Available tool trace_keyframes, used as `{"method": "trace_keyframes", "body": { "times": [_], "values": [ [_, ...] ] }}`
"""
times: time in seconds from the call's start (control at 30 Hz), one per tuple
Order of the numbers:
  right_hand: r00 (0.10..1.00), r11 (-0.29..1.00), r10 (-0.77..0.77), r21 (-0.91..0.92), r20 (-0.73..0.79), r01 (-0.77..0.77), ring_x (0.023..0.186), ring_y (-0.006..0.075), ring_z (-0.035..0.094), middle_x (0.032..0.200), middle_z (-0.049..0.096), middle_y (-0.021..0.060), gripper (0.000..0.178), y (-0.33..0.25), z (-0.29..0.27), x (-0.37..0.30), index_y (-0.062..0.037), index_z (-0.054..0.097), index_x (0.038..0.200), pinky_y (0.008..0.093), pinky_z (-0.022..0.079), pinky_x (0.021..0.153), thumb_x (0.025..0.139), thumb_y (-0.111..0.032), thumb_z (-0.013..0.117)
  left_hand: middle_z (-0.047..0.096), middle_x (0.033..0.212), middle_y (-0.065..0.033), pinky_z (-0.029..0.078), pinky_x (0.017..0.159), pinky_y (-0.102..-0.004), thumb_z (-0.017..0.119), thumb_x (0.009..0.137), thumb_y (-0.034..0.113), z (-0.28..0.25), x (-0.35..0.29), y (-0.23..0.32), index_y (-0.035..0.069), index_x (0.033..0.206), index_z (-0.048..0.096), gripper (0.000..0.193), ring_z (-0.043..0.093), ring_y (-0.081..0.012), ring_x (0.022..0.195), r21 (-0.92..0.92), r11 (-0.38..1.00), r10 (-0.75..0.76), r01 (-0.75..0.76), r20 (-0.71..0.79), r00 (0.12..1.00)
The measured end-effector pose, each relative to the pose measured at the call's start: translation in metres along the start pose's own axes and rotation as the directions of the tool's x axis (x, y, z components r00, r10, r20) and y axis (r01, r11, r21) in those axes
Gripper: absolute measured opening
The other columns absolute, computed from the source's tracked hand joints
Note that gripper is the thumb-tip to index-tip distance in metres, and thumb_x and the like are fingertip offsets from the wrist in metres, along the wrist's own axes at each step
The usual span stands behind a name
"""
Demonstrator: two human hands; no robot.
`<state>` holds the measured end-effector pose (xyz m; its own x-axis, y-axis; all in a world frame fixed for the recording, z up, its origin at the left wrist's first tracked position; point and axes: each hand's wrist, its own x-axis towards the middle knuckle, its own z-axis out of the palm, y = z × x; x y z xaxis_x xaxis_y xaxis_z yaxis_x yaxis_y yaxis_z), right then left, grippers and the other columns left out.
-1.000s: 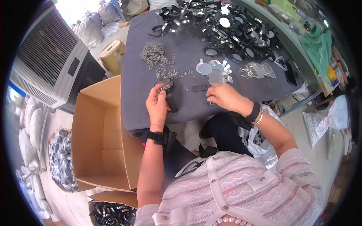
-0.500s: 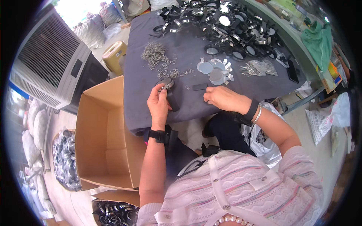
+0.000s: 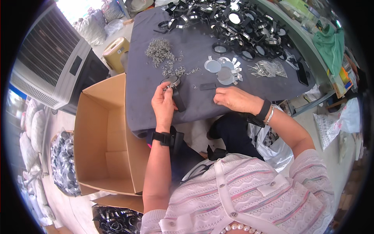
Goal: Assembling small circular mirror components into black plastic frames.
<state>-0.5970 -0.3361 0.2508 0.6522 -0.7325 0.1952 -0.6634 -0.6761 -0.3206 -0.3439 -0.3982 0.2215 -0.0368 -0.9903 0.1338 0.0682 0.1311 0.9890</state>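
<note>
In my left hand (image 3: 162, 102) is a round black-and-silver piece with a black strap (image 3: 178, 100) hanging from it; fingers and thumb pinch its near rim. My right hand (image 3: 238, 100) hovers over the table with fingertips pressed together; whatever they hold, if anything, is hidden. Just beyond those fingertips lies a small flat black strip (image 3: 207, 86), with a tiny metal clip (image 3: 194, 87) to its left. A heap of small metal clips (image 3: 159, 52) spreads beyond my left hand. Grey discs with pale tabs (image 3: 224, 74) overlap beyond my right hand.
Many black-and-silver ring pieces (image 3: 237, 33) pile at the table's far side. A bag of thin metal pins (image 3: 269, 69) and a dark phone (image 3: 302, 75) lie right. An open cardboard box (image 3: 102, 144) stands left, beside an air cooler (image 3: 50, 58). Another box (image 3: 117, 219) holds black pieces.
My right hand has shifted slightly right and nearer, away from the black strip. The left hand keeps its grip on the round piece. The whole view has tilted a little.
</note>
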Motion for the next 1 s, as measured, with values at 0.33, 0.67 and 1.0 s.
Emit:
{"method": "trace_keyframes", "body": {
  "times": [0.33, 0.67, 1.0],
  "values": [
    [0.947, 0.938, 0.145, 0.345, -0.285, -0.040, 0.070, 0.0259, 0.058, 0.078, 0.056, 0.0104, 0.006, -0.038, -0.004, 0.069, -0.0009, 0.054, 0.085, 0.0348, 0.045, 0.060, 0.083, -0.003, 0.060, 0.050, 0.063, 0.0026, 0.038, 0.037, -0.0190, 0.051, 0.091, 0.006, 0.001, -0.001, 0.004, 0.002, 0.106, 0.060, 0.018, 0.044, -0.0023, 0.045, -0.033, 0.999, 0.000, 0.000, -0.006, 1.000],
    [0.843, 0.978, 0.035, 0.193, -0.537, 0.082, 0.072, 0.0334, 0.058, 0.081, 0.056, 0.0126, 0.011, -0.034, 0.029, 0.115, 0.0005, 0.052, 0.087, 0.0392, 0.045, 0.060, 0.080, 0.001, 0.061, 0.052, 0.068, 0.0018, 0.041, 0.038, -0.0189, 0.047, 0.092, 0.006, 0.001, -0.002, 0.001, 0.000, 0.109, 0.059, 0.022, 0.045, -0.0023, 0.047, -0.035, 0.999, -0.013, 0.012, -0.003, 1.000],
    [0.805, 0.992, -0.103, -0.003, -0.584, 0.125, 0.072, 0.0294, 0.061, 0.082, 0.056, 0.0107, 0.015, -0.025, 0.040, 0.120, -0.0003, 0.051, 0.085, 0.0358, 0.050, 0.058, 0.076, 0.002, 0.064, 0.053, 0.064, 0.0010, 0.039, 0.039, -0.0202, 0.049, 0.090, 0.005, -0.001, -0.001, 0.000, 0.002, 0.106, 0.060, 0.019, 0.046, -0.0033, 0.046, -0.062, 0.998, -0.013, 0.012, -0.007, 1.000]
  ]
}}
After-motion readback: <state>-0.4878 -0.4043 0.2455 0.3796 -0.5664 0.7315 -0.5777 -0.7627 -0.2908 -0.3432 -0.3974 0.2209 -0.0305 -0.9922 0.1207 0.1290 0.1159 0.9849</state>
